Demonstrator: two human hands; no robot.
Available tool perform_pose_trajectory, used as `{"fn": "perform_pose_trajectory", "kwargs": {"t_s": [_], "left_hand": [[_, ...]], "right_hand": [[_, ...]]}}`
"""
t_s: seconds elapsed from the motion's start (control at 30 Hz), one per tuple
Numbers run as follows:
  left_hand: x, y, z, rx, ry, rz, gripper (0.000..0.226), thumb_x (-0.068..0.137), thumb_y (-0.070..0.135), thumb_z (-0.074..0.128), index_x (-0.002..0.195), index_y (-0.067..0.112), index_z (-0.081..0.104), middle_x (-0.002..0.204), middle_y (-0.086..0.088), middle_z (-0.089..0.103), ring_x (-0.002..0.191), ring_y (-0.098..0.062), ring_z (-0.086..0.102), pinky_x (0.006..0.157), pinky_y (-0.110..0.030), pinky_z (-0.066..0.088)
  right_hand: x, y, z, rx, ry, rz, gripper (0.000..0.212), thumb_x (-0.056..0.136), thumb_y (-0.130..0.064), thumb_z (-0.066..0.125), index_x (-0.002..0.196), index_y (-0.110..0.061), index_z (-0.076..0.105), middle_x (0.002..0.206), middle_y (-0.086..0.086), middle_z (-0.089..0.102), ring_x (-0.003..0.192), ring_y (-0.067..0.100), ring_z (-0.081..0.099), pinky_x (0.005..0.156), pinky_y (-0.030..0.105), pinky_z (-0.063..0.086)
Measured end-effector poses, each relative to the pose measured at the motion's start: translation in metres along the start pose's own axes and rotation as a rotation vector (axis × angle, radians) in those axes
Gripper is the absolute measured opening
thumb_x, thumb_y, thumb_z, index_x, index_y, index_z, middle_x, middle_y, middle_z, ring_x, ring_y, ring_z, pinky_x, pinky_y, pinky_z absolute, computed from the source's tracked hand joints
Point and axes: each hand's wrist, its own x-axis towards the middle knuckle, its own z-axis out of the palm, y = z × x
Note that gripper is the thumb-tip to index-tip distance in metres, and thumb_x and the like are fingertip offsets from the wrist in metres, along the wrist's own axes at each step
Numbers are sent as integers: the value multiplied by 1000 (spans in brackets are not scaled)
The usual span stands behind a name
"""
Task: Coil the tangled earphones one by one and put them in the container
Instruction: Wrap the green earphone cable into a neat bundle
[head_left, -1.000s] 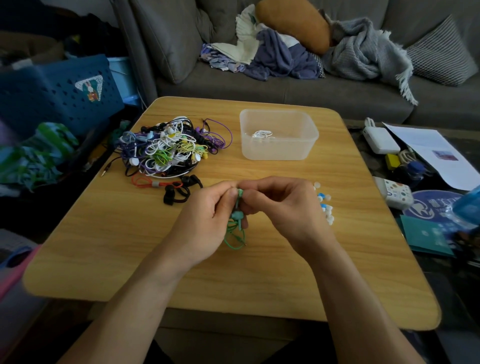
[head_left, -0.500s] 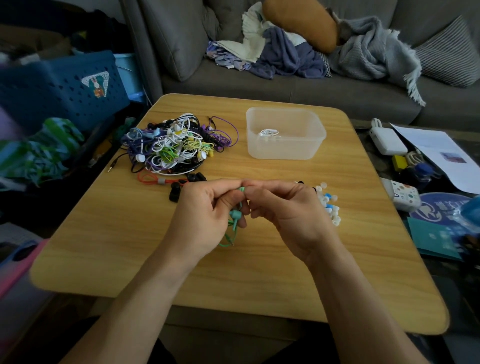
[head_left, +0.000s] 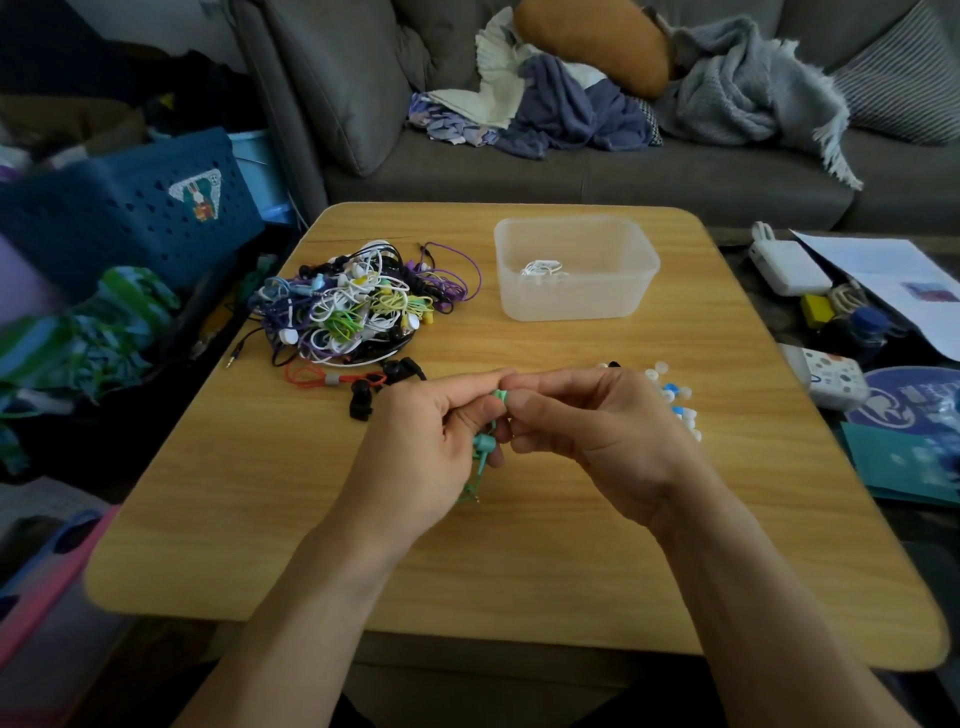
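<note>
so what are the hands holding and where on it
Both hands hold the green earphones. The left hand and right hand pinch them at the top end, and the cord hangs below toward the table. The exact part pinched is hidden.

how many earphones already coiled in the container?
1. A white coiled earphone lies on the floor of the clear container, toward its left side. Nothing else shows through the translucent walls, though they could blur a second one.

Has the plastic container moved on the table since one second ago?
No. The container sits at the same spot near the table's far edge, right of the tangled pile; only the camera shifted.
</note>
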Motion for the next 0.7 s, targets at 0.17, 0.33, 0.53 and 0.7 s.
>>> {"fn": "perform_pose_trajectory", "kwargs": {"t_s": [0.17, 0.33, 0.53, 0.7], "left_hand": [[-1, 2, 0, 39, -6, 60, 34, 91, 27, 57, 119, 14, 69, 86, -2, 75, 63, -13, 70, 62, -33, 59], [-1, 2, -1, 136, -31, 112, 33, 94, 16, 56, 125, 10, 63, 110, 14, 66, 97, 10, 63, 81, -6, 49], [1, 10, -3, -133, -73, -47, 25, 100, 9, 47, 111, 15, 70, 86, -6, 74, 81, -11, 71, 77, -22, 55], [4, 9, 1, -399, -73, -226, 24, 98, 7, 49, 106, 9, 72, 83, -14, 71, 68, -21, 66, 69, -26, 53]], "right_hand": [[1, -1, 6, -76, 85, -7, 8, 82, 3, 71, 81, -3, 76, 75, 21, 72, 66, 25, 70, 62, 27, 57], [3, 3, 12, -57, 174, -8, 6, 82, 4, 72, 77, 1, 72, 66, 17, 69, 60, 25, 67, 58, 29, 58], [3, 2, 8, -95, 125, -52, 12, 78, -5, 79, 87, -1, 72, 78, 20, 74, 65, 25, 66, 62, 29, 54], [2, 1, 4, -164, 160, -101, 18, 73, -7, 83, 86, -7, 71, 80, 21, 73, 67, 18, 62, 53, 14, 43]]}}
